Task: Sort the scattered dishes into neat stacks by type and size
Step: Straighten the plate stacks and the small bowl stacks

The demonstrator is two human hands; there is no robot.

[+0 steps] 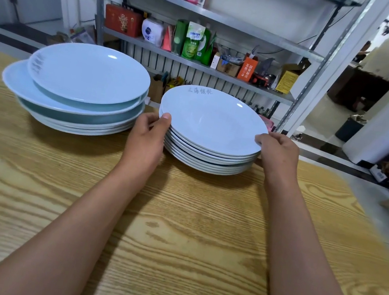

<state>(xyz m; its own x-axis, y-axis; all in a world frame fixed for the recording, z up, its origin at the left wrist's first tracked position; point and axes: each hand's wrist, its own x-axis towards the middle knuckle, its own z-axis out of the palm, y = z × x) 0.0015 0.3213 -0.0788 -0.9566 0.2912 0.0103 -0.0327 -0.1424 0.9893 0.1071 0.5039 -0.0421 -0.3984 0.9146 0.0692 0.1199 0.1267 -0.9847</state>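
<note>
Your left hand grips the left rim of the top plate, thumb on the upper face of the rim and the other fingers hidden beneath it. Your right hand grips the opposite rim of the same plate, thumb on top and fingers curled under the edge. The top plate rests on the right stack of white deep plates, roughly aligned with the plates below. Faint grey characters are printed on its far rim.

Taking the right stack as reference: it stands on the wooden table, near the table's far edge. The left stack stands just to its left, close beside it but apart from it. The left stack carries wider plates at the bottom, a large pale plate above them, and a smaller plate on top, offset toward the far side. Beyond the right stack, off the table, stands a metal shelf unit loaded with boxes, packets and a white jar. Your left hand occupies the gap between the two stacks.
</note>
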